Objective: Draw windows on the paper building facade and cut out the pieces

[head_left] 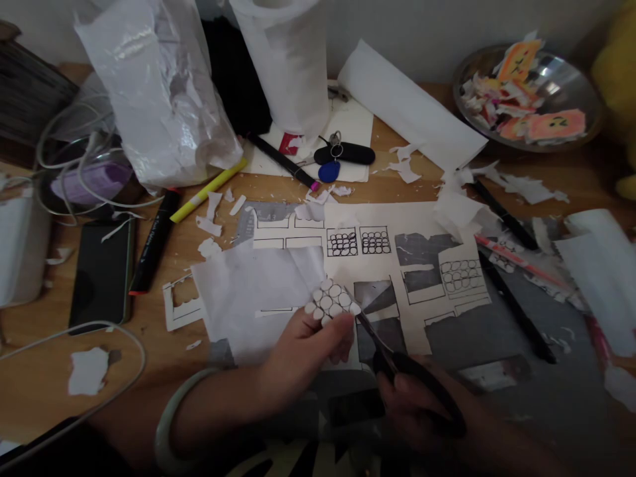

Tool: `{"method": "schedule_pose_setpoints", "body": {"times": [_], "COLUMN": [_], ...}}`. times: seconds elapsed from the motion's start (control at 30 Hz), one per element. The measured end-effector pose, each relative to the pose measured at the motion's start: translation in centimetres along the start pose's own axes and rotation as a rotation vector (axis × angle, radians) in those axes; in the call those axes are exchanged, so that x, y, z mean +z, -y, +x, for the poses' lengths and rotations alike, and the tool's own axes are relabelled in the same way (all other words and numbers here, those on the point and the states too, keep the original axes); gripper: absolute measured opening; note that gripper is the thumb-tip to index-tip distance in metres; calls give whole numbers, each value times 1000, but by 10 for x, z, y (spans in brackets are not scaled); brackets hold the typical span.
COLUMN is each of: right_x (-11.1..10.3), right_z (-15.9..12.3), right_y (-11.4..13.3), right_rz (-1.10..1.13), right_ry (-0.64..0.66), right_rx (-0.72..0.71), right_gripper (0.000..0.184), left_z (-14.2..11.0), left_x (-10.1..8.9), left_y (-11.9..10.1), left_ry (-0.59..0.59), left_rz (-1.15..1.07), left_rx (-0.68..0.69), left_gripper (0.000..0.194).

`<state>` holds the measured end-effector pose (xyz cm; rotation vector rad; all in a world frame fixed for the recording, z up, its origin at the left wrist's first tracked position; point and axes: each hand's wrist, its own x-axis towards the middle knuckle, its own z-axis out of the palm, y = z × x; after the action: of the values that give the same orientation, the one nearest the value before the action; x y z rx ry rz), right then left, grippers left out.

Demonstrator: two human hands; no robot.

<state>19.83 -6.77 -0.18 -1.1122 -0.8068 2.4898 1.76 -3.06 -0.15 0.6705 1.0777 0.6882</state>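
Between the thumb and fingers of my left hand (pixel 313 338) is a small paper cutout (pixel 332 299) drawn with rows of circles, its edge scalloped. My right hand (pixel 422 397) grips black-handled scissors (pixel 385 348), whose blades point up and left to the cutout's right edge. Whether the blades are on the paper or just beside it, I cannot tell. Under both hands lies a cut-up paper sheet (pixel 365 268) with openings and grids of drawn circles. A plain white sheet (pixel 238 285) lies left of it, on a grey mat (pixel 477 371).
A metal bowl (pixel 561 79) of paper scraps stands back right. A paper roll (pixel 293 73) and a white plastic bag (pixel 163 93) stand at the back. A phone (pixel 102 271), a black marker (pixel 156 242), a yellow marker (pixel 209 191) and a white cable (pixel 142 344) lie left.
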Motion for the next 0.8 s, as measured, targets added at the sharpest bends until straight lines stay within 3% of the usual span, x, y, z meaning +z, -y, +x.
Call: {"method": "schedule_pose_setpoints", "body": {"times": [0.13,0.37,0.57,0.8], "right_x": [1,3,3,4], "right_z": [0,0,-1,0], "right_y": [-1,-2,2,5], "right_rz": [-9,-1,96,52], "right_ry": [-24,-70,-9,0], "right_rx": [12,17,13,-13], "right_gripper": [48,50,51,52], "left_z": [-1,0,-1,0], "left_x": [2,2,-2,-2], "left_y": [-7,-10,-12,-12], "left_ry": [-1,39,134,125], "left_rz": [108,89,28,55], "left_rx": [-65,-66,-106,-123], "left_gripper": [31,32,31,32]}}
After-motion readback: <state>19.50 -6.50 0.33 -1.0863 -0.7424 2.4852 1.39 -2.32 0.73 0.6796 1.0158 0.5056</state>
